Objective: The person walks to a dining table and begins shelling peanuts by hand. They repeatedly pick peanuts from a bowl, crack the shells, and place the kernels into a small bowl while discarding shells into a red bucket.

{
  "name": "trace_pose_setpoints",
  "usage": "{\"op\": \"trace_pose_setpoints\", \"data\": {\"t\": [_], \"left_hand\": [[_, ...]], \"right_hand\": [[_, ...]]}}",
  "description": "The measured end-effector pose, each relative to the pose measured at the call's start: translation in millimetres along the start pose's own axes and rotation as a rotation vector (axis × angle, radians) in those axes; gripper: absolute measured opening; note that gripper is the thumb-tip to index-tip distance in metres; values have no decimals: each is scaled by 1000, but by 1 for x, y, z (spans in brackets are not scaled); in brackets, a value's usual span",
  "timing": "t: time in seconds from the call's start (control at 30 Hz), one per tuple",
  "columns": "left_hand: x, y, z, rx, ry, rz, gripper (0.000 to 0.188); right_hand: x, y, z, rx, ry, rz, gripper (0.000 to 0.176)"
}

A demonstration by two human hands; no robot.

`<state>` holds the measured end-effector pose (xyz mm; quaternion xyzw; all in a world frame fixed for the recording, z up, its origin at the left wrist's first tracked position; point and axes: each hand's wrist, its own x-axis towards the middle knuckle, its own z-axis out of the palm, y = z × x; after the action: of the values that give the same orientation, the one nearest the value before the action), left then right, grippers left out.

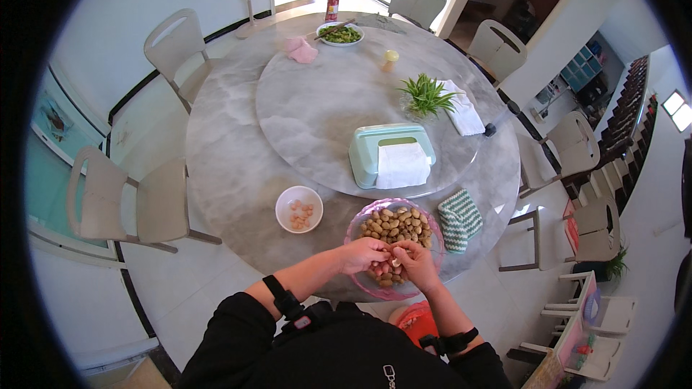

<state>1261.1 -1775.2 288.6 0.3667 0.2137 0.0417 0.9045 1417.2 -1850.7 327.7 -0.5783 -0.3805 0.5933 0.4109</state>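
My left hand (pixel 366 255) and my right hand (pixel 415 263) meet above a pink-rimmed clear bowl (pixel 351 232). Between their fingertips they hold a peanut, part of its pale shell (pixel 396 262) showing; the fingers hide most of it. Unshelled peanuts (pixel 393 225) fill much of the bowl beneath. To the left stands a small white bowl (pixel 281 210) with several shelled pink peanut kernels (pixel 300 215) inside. A green-and-white zigzag cloth (pixel 460 220) lies to the right of the peanut bowl.
A round marbled table (pixel 227 135) carries a turntable (pixel 303 119) with a mint tissue box (pixel 358 158), a green plant (pixel 427 95), a white cloth (pixel 464 113) and a plate of greens (pixel 341 35) with chopsticks. Chairs (pixel 162 200) surround it. A red bag (pixel 419 324) is below the near edge.
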Motion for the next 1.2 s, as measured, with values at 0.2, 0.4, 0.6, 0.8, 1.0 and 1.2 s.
{"op": "trace_pose_setpoints", "data": {"t": [0.2, 0.4, 0.6, 0.8, 1.0, 1.2], "left_hand": [[-13, 15, -4, -118, 153, 52, 17], [-50, 44, -46, -153, 590, 488, 15], [-78, 42, -85, -153, 927, 606, 10], [-75, 39, -76, 280, 1203, 504, 7], [-57, 38, -46, 909, 934, 761, 8], [-26, 34, -5, 1322, 452, 681, 14]], "right_hand": [[-2, -3, -3, 233, -62, 63, 22], [-1, -1, -15, 562, -120, 34, 22], [-4, -2, -26, 792, -109, 83, 20], [-4, 5, -29, 757, -21, 127, 11], [-6, 13, -31, 503, -28, 65, 8], [-12, 13, -33, 583, 48, 90, 6]]}}
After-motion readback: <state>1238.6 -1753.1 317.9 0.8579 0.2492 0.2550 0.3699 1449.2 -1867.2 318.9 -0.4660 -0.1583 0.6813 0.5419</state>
